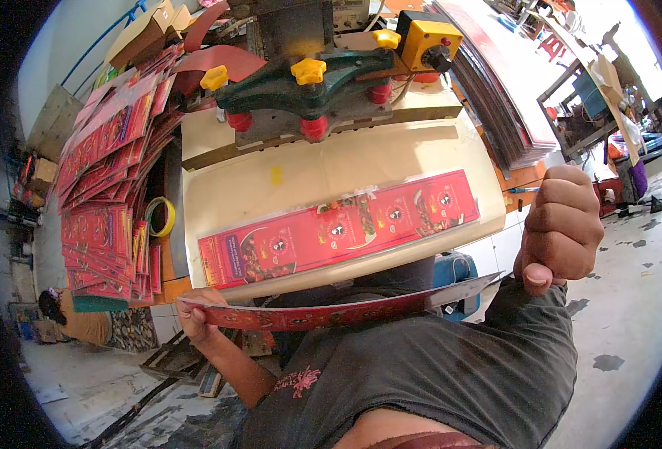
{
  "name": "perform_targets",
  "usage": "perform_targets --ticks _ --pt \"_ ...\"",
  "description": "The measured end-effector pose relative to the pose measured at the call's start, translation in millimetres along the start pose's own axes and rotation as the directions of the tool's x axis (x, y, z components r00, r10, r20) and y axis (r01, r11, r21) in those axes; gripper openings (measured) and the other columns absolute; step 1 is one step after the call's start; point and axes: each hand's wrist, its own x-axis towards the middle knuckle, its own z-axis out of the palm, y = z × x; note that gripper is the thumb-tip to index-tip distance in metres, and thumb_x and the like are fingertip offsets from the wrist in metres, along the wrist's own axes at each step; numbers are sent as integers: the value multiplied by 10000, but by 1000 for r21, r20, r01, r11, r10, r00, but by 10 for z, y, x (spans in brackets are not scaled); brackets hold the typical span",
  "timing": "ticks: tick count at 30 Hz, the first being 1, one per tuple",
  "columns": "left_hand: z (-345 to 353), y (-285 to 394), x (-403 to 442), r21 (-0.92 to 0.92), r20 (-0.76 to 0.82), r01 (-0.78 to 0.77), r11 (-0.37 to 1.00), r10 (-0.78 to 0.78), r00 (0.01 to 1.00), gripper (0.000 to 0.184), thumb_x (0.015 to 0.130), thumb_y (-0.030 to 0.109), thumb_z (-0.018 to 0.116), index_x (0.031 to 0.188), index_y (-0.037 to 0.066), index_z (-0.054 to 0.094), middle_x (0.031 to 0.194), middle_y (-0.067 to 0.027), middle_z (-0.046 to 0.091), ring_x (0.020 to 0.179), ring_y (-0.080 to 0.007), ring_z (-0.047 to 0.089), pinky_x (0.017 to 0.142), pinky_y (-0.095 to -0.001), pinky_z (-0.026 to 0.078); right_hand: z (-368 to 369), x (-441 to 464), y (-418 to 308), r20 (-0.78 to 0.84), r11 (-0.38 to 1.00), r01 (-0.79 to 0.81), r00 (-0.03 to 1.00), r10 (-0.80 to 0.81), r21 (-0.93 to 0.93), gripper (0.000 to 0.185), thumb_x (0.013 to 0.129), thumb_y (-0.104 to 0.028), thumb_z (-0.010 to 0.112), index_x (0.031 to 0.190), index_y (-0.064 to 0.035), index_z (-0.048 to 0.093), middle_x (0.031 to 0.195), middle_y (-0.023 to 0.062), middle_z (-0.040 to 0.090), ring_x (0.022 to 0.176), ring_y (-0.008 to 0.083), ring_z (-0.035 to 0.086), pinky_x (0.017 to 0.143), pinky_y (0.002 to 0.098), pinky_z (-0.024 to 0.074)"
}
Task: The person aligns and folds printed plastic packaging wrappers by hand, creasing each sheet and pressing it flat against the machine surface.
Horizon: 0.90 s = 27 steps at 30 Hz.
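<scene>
A long red printed sheet [308, 315] is held edge-on in front of my body. My left hand [196, 313] grips its left end between thumb and fingers. Near the sheet's right end is my right hand [561, 224], curled into a fist with the thumb folded in; whether it holds anything is hidden. Another red printed strip [353, 224] lies slanted on the cream work surface [234, 191], below the green press head [316, 86] with yellow star knobs.
Piles of red printed sheets [110, 165] stand at the left, beside a yellow tape roll [161, 217]. A yellow control box [430, 45] sits at the press's right, near stacked flat boards [495, 82]. Another person [77, 314] is at the lower left.
</scene>
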Motion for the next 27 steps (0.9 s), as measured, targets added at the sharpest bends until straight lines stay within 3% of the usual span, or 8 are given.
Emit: perform_targets --ticks 10,12,19,22,25,27 --pt "16 24 19 -43 46 3 999 -1 999 352 898 305 705 818 -37 717 731 -163 681 605 -229 632 538 -338 493 58 -2 -106 -121 993 -100 988 92 -67 621 889 -519 613 504 -95 374 505 12 399 446 183 420 480 341 330" --pt "5 15 17 -46 56 -1 999 4 998 350 900 301 703 819 -39 717 730 -162 681 604 -230 632 539 -337 493 5 1 -116 -1 986 -143 990 144 -82 609 883 -514 621 507 -99 383 510 13 407 446 186 424 485 338 343" --pt "35 9 15 -46 25 -16 999 17 1000 331 889 290 716 811 -31 710 721 -165 677 602 -236 631 538 -349 491 74 16 -79 -80 994 -99 992 95 -54 597 871 -500 634 517 -102 365 509 2 377 443 181 412 477 335 320" --pt "51 7 8 -30 -18 -34 999 34 999 335 887 295 720 796 -27 701 715 -166 673 600 -236 631 536 -351 490 18 -3 -83 17 996 -82 996 83 -41 597 868 -492 640 517 -102 355 506 -2 367 442 178 404 476 336 317" --pt "58 17 3 -15 -38 -31 999 31 999 345 887 307 720 792 -24 695 708 -169 669 593 -235 627 527 -349 485 24 -52 -104 32 984 -177 984 178 -32 646 909 -555 572 512 -79 387 503 2 394 495 182 397 570 351 357" --pt "74 38 14 -10 -40 -24 1000 23 999 350 886 314 720 795 -22 693 704 -171 667 587 -234 623 520 -346 481 77 4 -79 -50 993 -114 992 112 -40 606 861 -501 648 513 -104 352 504 -5 370 430 167 382 463 333 291"
